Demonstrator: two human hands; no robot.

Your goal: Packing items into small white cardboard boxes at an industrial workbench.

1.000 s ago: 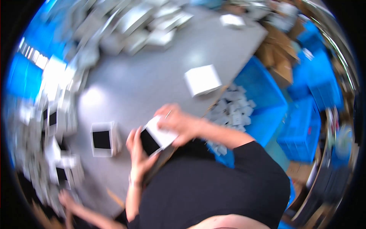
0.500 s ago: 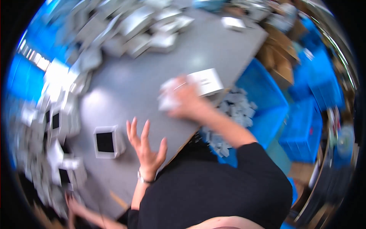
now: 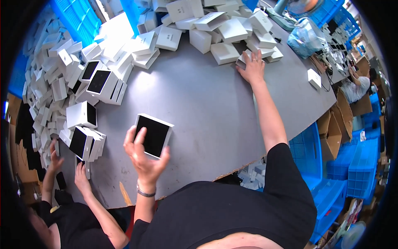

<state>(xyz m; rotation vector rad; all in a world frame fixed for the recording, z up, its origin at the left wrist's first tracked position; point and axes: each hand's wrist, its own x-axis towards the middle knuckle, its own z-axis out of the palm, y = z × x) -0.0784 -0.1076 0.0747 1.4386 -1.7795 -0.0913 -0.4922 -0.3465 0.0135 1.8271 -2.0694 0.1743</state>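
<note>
An open white box (image 3: 166, 137) with a black square inside sits on the grey table before me. My left hand (image 3: 143, 159), with a band on its wrist, is at its near left side. Those fingers are spread and partly cover the box; they hold nothing. At the far pile my right arm is stretched out. My right hand (image 3: 253, 70) has its fingers over a white box (image 3: 241, 62), thumb at the near side; that box is partly hidden beneath it.
White boxes (image 3: 168, 38) heap along the table's (image 3: 199, 120) far and left sides. A co-worker's hands (image 3: 82, 178) work at lower left. One white box (image 3: 314, 79) lies at right near a plastic bag (image 3: 306, 39). Blue crates (image 3: 307, 153) stand beyond the right edge, one with small white pieces (image 3: 253, 176).
My right hand has moved from the near table edge out to the far pile. The white box beside it there is gone from that spot. My left hand is now at the open box.
</note>
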